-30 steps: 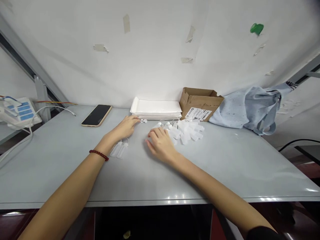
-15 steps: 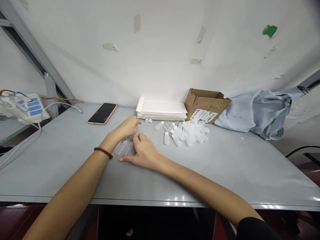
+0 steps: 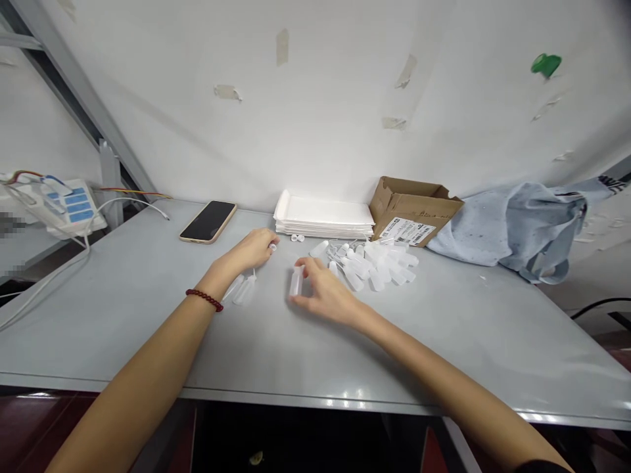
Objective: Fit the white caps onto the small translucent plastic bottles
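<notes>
My right hand (image 3: 323, 289) grips a small translucent squeeze bottle (image 3: 296, 281) between thumb and fingers, just above the table. My left hand (image 3: 252, 249) is closed, its fingers curled over a small white cap (image 3: 273, 247) whose ring-shaped end peeks out at the fingertips. By my left wrist lie a few more translucent bottles (image 3: 245, 290) with thin nozzle tips, partly covered by the forearm. A larger heap of such bottles (image 3: 377, 266) spreads out beyond my right hand. Two loose white caps (image 3: 298, 238) sit near the stack of envelopes.
White padded envelopes (image 3: 325, 217) are stacked against the wall, beside an opened cardboard box (image 3: 414, 207) with a label. A phone (image 3: 208, 221) lies at the back left. Light-blue cloth (image 3: 503, 223) is at right; a power strip (image 3: 73, 209) with cables is at left.
My right hand has moved right, away from the bottles by my left wrist, carrying one bottle. My left hand stays in nearly the same spot. The view has shifted slightly.
</notes>
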The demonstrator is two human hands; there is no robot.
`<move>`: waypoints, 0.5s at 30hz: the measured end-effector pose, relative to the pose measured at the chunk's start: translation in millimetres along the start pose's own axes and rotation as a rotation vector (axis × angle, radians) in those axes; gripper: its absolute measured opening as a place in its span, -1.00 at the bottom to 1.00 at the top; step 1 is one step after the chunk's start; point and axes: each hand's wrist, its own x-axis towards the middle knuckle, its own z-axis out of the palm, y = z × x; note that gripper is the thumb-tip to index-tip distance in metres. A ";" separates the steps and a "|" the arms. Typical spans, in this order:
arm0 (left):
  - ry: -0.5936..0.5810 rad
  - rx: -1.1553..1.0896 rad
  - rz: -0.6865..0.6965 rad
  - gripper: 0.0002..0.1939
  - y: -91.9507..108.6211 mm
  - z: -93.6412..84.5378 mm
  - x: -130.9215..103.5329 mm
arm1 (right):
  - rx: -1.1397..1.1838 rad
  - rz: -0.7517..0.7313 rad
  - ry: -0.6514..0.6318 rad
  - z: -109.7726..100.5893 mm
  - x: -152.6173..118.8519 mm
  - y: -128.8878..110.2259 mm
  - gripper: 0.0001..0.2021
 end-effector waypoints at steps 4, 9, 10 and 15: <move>0.008 -0.014 0.007 -0.70 1.4 -0.9 -1.8 | 0.187 -0.004 0.080 -18.7 -9.8 21.0 -0.48; 0.039 -0.115 0.036 -0.73 17.9 -7.0 -7.5 | 0.398 -0.041 0.152 -17.3 -17.5 33.0 -0.48; 0.046 -0.177 0.042 -0.74 24.4 -9.4 -10.0 | 0.395 -0.054 0.172 -16.8 -18.5 33.5 -0.47; -0.046 -0.649 0.117 -0.78 64.4 -22.8 -26.5 | 0.425 -0.026 0.261 -20.5 -22.2 32.6 -0.51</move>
